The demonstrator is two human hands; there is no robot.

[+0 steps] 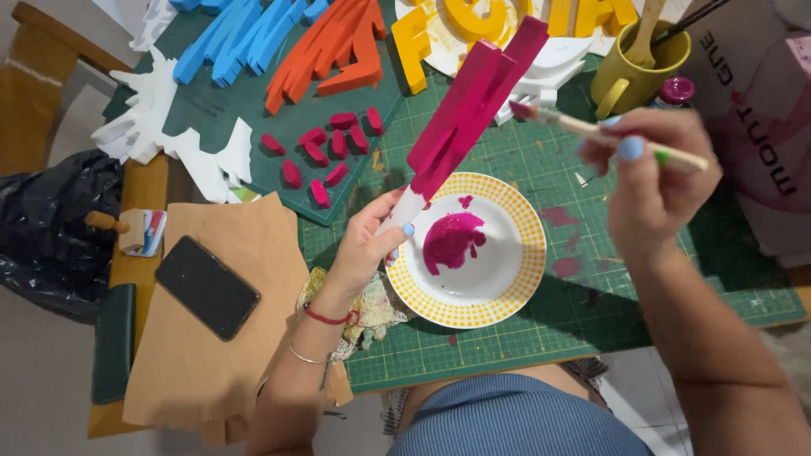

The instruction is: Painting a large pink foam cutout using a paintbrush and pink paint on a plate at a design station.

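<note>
Left hand pinches unpainted white end of magenta foam shape, tilted above paint plate, keeping fingers clean. Right hand fingers closed around brush, bristles touching shape's edge. Green cutting mat beneath.

Magenta-painted foam shape: long, tilted up-right, white unpainted lower end pinched above plate. Paintbrush: pale handle, pink-loaded tip touching shape's right edge.

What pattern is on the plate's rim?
Yellow grid-like check on white plate; head view shows it.
</note>
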